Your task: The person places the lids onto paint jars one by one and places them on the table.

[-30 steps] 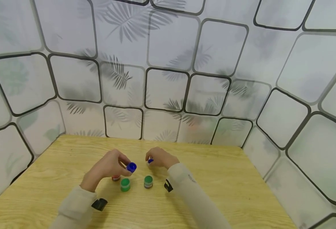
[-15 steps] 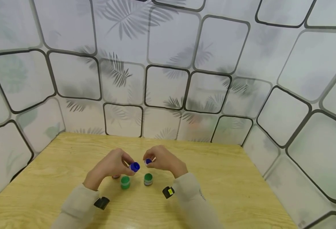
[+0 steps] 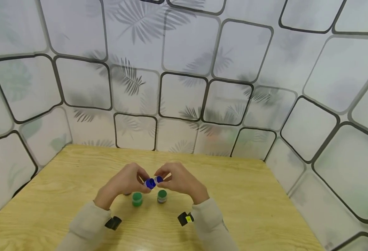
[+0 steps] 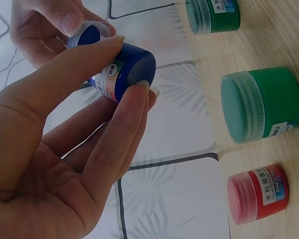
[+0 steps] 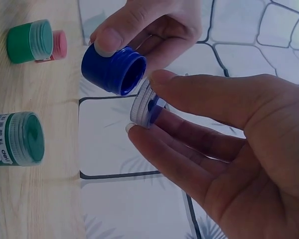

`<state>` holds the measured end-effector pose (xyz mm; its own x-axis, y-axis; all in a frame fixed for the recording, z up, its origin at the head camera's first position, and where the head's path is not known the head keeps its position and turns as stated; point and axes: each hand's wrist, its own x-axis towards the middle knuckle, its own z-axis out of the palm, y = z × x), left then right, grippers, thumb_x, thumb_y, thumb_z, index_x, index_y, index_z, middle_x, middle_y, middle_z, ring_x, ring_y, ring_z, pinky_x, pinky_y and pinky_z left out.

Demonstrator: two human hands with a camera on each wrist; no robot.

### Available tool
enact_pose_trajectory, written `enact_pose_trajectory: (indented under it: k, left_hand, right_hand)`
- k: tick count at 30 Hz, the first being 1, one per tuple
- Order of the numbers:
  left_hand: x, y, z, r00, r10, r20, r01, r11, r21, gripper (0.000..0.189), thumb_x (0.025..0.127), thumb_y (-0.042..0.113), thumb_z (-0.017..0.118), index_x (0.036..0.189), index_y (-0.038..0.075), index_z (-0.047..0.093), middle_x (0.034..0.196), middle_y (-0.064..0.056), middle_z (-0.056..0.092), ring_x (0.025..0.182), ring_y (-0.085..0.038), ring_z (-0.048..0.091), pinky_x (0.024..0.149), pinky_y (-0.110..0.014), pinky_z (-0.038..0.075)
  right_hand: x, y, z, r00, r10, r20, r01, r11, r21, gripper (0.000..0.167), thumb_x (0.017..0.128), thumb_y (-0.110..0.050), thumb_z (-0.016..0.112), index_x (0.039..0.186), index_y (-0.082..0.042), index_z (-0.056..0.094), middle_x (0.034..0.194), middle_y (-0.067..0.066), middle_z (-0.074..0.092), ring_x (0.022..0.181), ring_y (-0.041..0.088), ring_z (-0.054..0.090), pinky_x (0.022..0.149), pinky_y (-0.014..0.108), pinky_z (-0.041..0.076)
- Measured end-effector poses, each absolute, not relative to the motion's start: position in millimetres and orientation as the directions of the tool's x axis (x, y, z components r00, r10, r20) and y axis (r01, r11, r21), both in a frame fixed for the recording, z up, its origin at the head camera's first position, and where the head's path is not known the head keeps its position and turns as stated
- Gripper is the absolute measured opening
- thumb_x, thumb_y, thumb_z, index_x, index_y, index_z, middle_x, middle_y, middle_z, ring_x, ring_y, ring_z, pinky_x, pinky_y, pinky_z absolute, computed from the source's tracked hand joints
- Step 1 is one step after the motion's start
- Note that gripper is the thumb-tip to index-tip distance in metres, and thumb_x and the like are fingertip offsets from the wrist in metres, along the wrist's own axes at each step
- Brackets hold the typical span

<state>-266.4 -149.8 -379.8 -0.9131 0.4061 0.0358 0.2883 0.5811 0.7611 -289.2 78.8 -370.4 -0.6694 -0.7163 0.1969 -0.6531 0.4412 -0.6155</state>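
Between thumb and fingers, my left hand (image 3: 128, 179) holds a small blue paint jar (image 5: 102, 69), tilted, its uncovered mouth facing the right hand. My right hand (image 3: 182, 179) pinches a clear ribbed lid (image 5: 140, 105) with blue inside, close by the jar's mouth. In the right wrist view the lid's edge comes right up to the jar's rim; whether they touch I cannot tell. Below the hands, two green paint jars (image 3: 137, 199) (image 3: 162, 196) stand capped on the table. A capped red paint jar (image 4: 258, 194) is mostly hidden behind the left hand in the head view.
The wooden table (image 3: 234, 202) reaches back to a wall (image 3: 184, 136) covered in a grey pattern of rounded squares and leaves. Similar patterned walls stand to the left and right. Both sleeves carry a dark wrist strap piece (image 3: 113, 223).
My right hand has lifted the lid off the tabletop area and brought it left to the blue jar. The left hand has shifted slightly right with the jar.
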Motion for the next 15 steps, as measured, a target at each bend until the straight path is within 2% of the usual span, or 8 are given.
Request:
enact_pose_trajectory:
  k: [6, 12, 15]
  left_hand:
    - [-263.8, -142.2, -379.9, -0.905, 0.424, 0.043, 0.307, 0.579, 0.755, 0.023, 0.078, 0.009, 0.089, 0.098, 0.002, 0.079, 0.09, -0.006, 0.079, 0.077, -0.014, 0.073, 0.068, -0.031, 0.061]
    - [-265.5, -143.2, -377.8, -0.901, 0.428, 0.062, 0.334, 0.597, 0.73, 0.021, 0.078, 0.012, 0.088, 0.096, 0.004, 0.08, 0.09, -0.004, 0.078, 0.077, -0.013, 0.072, 0.068, -0.03, 0.06]
    - [-265.9, -144.7, -376.2, -0.903, 0.425, 0.066, 0.337, 0.603, 0.723, 0.021, 0.078, 0.012, 0.089, 0.096, 0.005, 0.08, 0.09, -0.004, 0.078, 0.077, -0.012, 0.071, 0.068, -0.03, 0.06]
  right_hand:
    - [-284.8, 80.8, -371.1, -0.679, -0.708, 0.194, -0.651, 0.459, -0.604, 0.023, 0.093, -0.007, 0.075, 0.116, -0.002, 0.074, 0.111, 0.01, 0.074, 0.099, 0.019, 0.073, 0.085, 0.02, 0.059]
    - [-282.9, 79.5, -368.4, -0.667, -0.717, 0.203, -0.667, 0.454, -0.591, 0.024, 0.094, -0.008, 0.074, 0.118, -0.003, 0.073, 0.114, 0.011, 0.074, 0.101, 0.02, 0.072, 0.088, 0.029, 0.061]
    - [-282.1, 78.6, -366.8, -0.664, -0.719, 0.207, -0.672, 0.451, -0.588, 0.024, 0.094, -0.007, 0.074, 0.118, -0.003, 0.073, 0.113, 0.011, 0.073, 0.101, 0.022, 0.072, 0.087, 0.027, 0.061]
